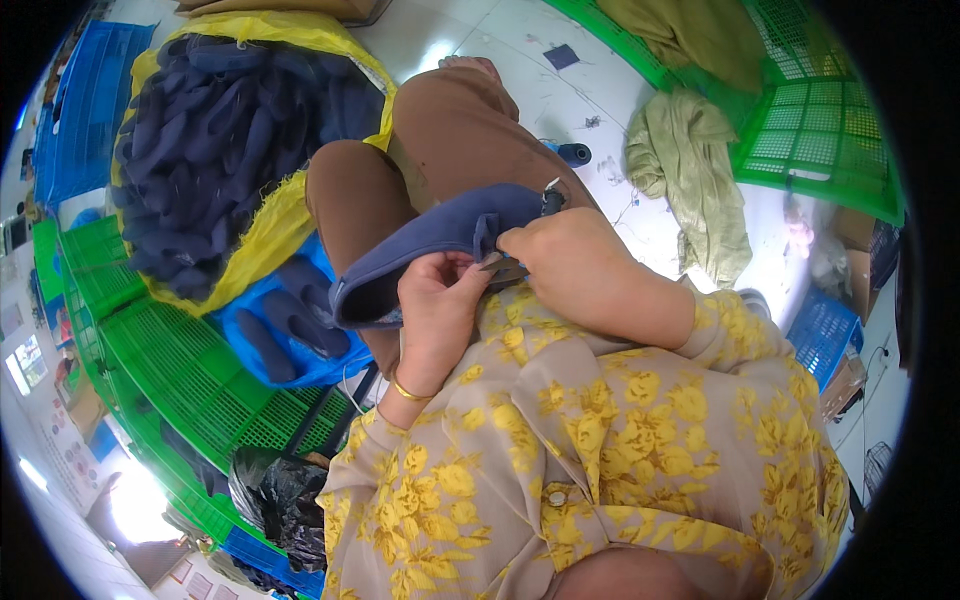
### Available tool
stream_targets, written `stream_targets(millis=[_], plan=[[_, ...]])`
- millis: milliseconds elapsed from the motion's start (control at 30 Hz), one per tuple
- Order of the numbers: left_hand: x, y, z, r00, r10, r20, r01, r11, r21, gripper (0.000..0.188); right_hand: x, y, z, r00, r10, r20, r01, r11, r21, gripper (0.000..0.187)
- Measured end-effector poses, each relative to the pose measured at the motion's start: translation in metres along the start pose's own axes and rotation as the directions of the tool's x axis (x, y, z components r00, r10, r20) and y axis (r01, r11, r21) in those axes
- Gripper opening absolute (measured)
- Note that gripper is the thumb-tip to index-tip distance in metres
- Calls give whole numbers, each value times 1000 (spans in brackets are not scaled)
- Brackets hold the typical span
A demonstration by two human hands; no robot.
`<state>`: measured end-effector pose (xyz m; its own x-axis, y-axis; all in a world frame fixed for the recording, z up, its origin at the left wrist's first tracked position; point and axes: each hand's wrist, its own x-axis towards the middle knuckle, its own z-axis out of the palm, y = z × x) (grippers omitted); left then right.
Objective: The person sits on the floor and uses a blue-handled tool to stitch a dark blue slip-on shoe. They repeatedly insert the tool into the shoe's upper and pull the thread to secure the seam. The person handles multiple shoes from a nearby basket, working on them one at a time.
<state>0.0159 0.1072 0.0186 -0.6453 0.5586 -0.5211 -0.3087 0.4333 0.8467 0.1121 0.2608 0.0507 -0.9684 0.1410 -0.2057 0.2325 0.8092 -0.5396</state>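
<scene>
A navy fabric shoe (440,228) with a small bow lies across my lap, its opening turned toward me. My left hand (440,300), a gold bangle at its wrist, pinches the edge of the shoe near the bow. My right hand (575,265) is closed around a small dark tool (551,198) with metal parts, partly hidden by the fingers. Dark metal from it shows beside my left fingertips, close to the bow. Its exact kind cannot be made out.
A yellow sack (285,215) full of navy shoes stands at the left. More shoes lie on a blue plastic bag (340,365) beside green crates (190,360). A thread spool (574,154) and olive cloth (690,170) are on the floor, near a green basket (815,140).
</scene>
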Motion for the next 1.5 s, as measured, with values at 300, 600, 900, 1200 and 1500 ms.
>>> stream_targets(millis=[300,600,900,1200,1500], plan=[[4,0,-1,999,-41,30,40,999,28,15,9,-2,7,1000,22,21,-21,999,-41,9],[5,-5,-3,998,-18,61,20,999,-31,13,7,0,8,999,32,-5,-32,998,54,8],[7,12,-17,968,-85,236,142,961,-237,11,12,35,-6,997,21,74,-42,958,284,33],[10,16,-16,955,-80,284,152,958,-241,14,22,49,-10,987,-65,149,-17,870,493,22],[17,10,-12,912,-119,393,272,893,-360,18,27,53,-23,956,-99,276,-86,804,588,30]])
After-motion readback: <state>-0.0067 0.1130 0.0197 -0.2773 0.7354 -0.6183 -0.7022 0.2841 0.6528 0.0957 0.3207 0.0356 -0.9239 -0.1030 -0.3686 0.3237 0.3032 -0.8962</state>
